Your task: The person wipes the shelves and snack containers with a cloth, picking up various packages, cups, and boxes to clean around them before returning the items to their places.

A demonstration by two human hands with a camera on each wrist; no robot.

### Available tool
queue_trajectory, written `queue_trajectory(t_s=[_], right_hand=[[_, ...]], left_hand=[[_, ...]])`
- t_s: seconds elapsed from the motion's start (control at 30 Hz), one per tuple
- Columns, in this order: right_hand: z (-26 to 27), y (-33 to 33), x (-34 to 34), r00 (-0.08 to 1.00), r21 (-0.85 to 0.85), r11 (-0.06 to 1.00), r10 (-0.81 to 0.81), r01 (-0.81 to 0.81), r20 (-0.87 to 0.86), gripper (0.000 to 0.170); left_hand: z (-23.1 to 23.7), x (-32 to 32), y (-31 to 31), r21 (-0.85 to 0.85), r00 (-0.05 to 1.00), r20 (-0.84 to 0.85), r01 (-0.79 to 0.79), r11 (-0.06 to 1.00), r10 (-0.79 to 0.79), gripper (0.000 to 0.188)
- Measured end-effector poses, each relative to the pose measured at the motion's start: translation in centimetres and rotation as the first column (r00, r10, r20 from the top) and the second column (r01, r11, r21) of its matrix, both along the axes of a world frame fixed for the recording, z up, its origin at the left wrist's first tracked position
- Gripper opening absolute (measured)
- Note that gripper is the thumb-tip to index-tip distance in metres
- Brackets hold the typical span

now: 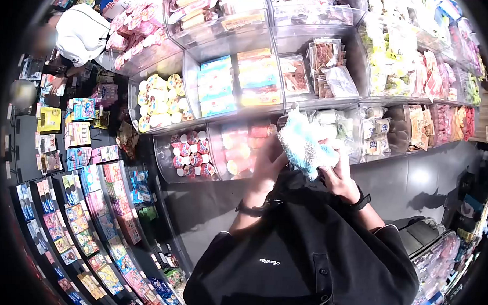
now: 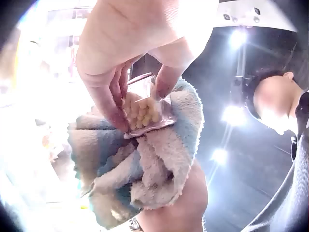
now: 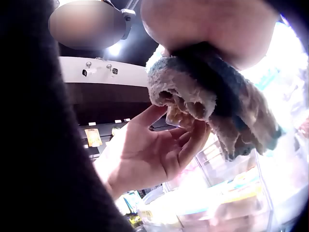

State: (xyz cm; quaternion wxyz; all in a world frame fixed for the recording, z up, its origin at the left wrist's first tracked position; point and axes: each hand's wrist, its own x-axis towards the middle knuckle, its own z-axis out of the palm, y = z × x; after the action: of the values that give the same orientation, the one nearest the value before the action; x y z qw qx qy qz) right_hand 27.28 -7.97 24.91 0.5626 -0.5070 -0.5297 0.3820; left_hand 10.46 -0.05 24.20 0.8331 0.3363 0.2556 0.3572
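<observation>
My left hand (image 1: 269,167) pinches a small clear plastic cup (image 2: 141,110) filled with pale yellow pieces between thumb and fingers. A blue and white fluffy cloth (image 1: 307,146) is bunched against the cup's underside in the left wrist view. From the other side my right hand (image 1: 341,174) grips this cloth, and its fingers are mostly covered by the folds. The right wrist view shows the cloth (image 3: 181,84) hanging from the right hand (image 3: 207,29), with the left hand (image 3: 157,150) and part of the cup (image 3: 177,118) just beyond it.
Clear bins (image 1: 232,31) of packaged snacks rise in tiers before me. Just left of my hands, a low bin holds small red and white cups (image 1: 193,153). Shelves of boxed sweets (image 1: 91,222) run along the left, where a person in white (image 1: 82,35) reaches over goods.
</observation>
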Motion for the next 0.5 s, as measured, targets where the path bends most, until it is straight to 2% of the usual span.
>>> queue_trajectory(t_s=[0.03,0.1,0.13,0.23,0.27,0.33,0.4,0.43,0.47,0.5], right_hand=[[0.8,0.1,-0.2,0.998,-0.035,0.999,-0.004,0.001,-0.066,0.033],[0.3,0.5,-0.3,0.994,0.016,0.999,-0.026,0.028,-0.106,0.034],[0.0,0.2,0.1,0.996,0.013,1.000,0.010,-0.011,0.084,0.036],[-0.2,-0.1,-0.3,0.990,0.077,0.993,0.082,-0.091,0.117,0.040],[-0.7,-0.6,-0.4,0.984,0.073,0.993,0.079,-0.091,0.159,0.043],[-1.0,-0.7,-0.3,0.980,0.124,0.979,0.145,-0.162,0.134,0.043],[-1.4,-1.3,0.4,0.976,0.103,0.981,0.147,-0.165,0.162,0.042],[-1.2,-1.4,0.7,0.973,0.083,0.984,0.138,-0.155,0.186,0.041],[-0.8,-1.3,0.7,0.991,0.011,0.992,0.125,-0.125,0.047,0.038],[-0.2,-1.3,0.5,0.999,-0.021,0.999,0.032,-0.032,-0.011,0.037]], left_hand=[[-0.1,0.0,0.0,0.030,1.000,-0.017,0.026,0.999,-0.026,0.048],[-0.4,0.0,-0.4,0.049,0.999,-0.016,0.028,0.998,-0.028,0.050],[-0.2,0.3,-0.5,0.054,1.000,-0.024,-0.005,0.999,0.006,0.049],[-0.1,0.9,-0.8,0.069,0.992,-0.048,-0.114,0.991,0.118,0.043],[-1.0,1.0,-0.6,0.136,0.983,-0.141,-0.102,0.985,0.121,0.035],[-1.1,1.3,-0.7,0.165,0.987,-0.074,-0.127,0.978,0.140,0.032],[-2.0,1.7,-1.1,0.042,0.984,0.102,-0.152,0.987,0.147,0.030],[-2.2,1.8,-1.3,0.083,0.991,0.025,-0.136,0.987,0.134,0.031],[-2.3,1.9,-1.4,0.123,0.991,-0.054,-0.115,0.986,0.123,0.031],[-2.3,2.1,-1.4,0.164,0.985,-0.131,-0.090,0.982,0.112,0.032]])
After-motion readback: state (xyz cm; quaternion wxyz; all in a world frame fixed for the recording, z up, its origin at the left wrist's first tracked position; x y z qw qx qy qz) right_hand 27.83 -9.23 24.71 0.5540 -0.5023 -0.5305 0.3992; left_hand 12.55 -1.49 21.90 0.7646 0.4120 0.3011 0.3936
